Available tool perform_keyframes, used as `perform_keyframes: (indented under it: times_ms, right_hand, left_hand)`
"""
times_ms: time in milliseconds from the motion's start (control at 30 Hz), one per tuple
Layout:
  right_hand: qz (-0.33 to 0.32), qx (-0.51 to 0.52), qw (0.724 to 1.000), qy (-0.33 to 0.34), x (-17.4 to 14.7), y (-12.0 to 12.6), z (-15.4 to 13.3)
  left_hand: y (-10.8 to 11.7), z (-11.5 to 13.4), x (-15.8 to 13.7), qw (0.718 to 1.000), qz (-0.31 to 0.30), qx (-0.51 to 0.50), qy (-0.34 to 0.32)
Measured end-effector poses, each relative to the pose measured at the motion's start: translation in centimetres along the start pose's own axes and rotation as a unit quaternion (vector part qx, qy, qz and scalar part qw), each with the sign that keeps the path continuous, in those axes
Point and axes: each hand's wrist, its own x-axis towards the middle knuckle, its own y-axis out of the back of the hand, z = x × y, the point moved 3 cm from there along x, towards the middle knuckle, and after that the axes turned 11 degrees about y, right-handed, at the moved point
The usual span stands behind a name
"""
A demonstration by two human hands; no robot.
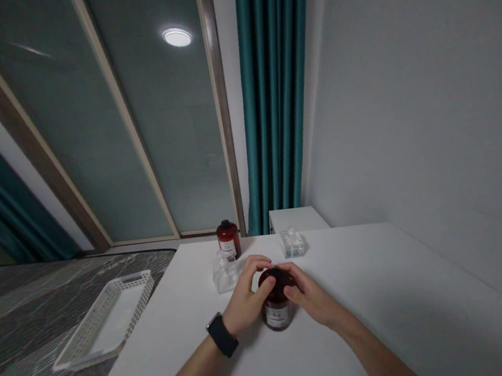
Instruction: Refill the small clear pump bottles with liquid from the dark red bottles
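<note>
A dark red bottle (279,315) with a white label and a black top stands upright on the white table (339,346). Curled around its upper left side is my left hand (250,292), the thumb lying across the shoulder near the cap. My right hand (309,292) wraps the upper right side, its thumb also on the shoulder. Fingertips of both hands come close together behind the top, and their far sides are partly hidden. Just left of my left hand sits a clear container (225,273) with a rounded knob on top.
Another red bottle (228,241) with a black cap stands at the table's far left corner. A clear square container (293,243) with a knobbed lid rests near the far edge. On the floor to the left lies a white perforated basket (82,337). A white cabinet (296,218) stands beyond the table.
</note>
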Motion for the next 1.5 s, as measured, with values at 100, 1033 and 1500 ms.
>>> perform_keyframes:
  times_ms: [100,1033,1500]
  right_hand:
    - [0.037,-0.049,0.998,-0.023,-0.4,0.7,-0.3]
    - [-0.082,-0.064,0.987,-0.126,-1.9,-3.7,1.2]
    - [-0.046,-0.129,0.981,-0.138,-1.3,-5.5,2.1]
  left_hand:
    - [0.4,-0.5,-1.3,0.999,-0.014,0.022,0.028]
    - [11.1,-0.9,-7.5,0.986,-0.009,0.071,0.152]
    - [20.2,-6.9,-1.9,0.968,0.124,0.112,0.188]
